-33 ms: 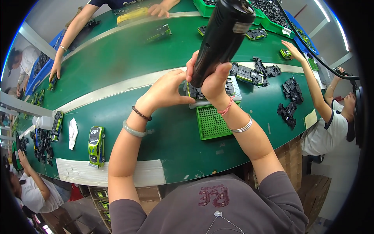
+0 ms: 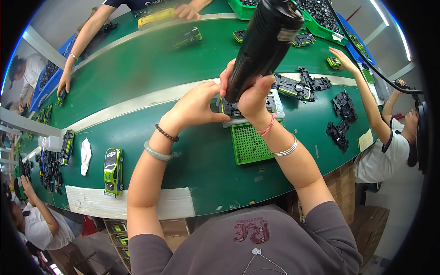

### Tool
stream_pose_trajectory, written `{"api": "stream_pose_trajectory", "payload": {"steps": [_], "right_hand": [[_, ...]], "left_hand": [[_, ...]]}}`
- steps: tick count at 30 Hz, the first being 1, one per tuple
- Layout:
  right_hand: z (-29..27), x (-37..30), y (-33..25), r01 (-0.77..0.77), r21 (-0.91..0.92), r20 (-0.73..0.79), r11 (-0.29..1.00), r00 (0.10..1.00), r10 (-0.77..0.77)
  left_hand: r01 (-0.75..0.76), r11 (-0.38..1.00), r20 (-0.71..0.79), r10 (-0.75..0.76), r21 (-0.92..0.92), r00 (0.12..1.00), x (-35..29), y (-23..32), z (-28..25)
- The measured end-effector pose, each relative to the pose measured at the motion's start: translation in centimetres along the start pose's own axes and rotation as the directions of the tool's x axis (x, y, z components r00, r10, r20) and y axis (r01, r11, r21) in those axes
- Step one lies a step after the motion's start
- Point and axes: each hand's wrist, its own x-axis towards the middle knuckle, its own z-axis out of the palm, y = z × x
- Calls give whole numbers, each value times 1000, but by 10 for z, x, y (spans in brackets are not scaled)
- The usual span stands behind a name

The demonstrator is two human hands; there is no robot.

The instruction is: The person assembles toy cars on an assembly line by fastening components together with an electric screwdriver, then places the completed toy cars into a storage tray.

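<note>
My right hand (image 2: 251, 97) is wrapped around a black electric screwdriver (image 2: 261, 50), which leans with its thick end up and away. Below it, an upside-down toy car (image 2: 230, 109) lies on a pale fixture (image 2: 280, 106) with its black underside up. My left hand (image 2: 196, 104) holds the car's left end, thumb on the near side and fingers on the far side. The screwdriver's tip and the middle of the car are hidden behind my right hand. A green perforated basket (image 2: 253, 145) sits just nearer than the fixture.
Right of my hands lie another overturned car (image 2: 293, 87) and loose black chassis parts (image 2: 343, 106). A finished green car (image 2: 112, 172) stands at the left by a white strip (image 2: 98, 201). Across the table, a conveyor belt (image 2: 137, 75) carries cars; co-workers' hands (image 2: 188, 11) reach over it.
The screwdriver's upper end has tipped very slightly to the right. On the right, a co-worker's hand and the small green car by it have shifted slightly left. My left hand stays put.
</note>
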Motion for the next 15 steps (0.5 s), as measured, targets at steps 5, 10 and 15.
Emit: {"api": "stream_pose_trajectory", "payload": {"steps": [5, 10, 15], "right_hand": [[4, -3, 5, -11, 12, -37, 1000, 999, 12], [8, 3, 11, 85, 55, -83, 995, 993, -80], [8, 4, 8, 83, 37, -70, 996, 994, -80]], "left_hand": [[45, 998, 27, -44, -34, 999, -1, 2, 0], [10, 1000, -23, -10, 3, 1000, -1, 0, 3], [41, 999, 0, -41, -10, 999, -1, 8, -2]]}}
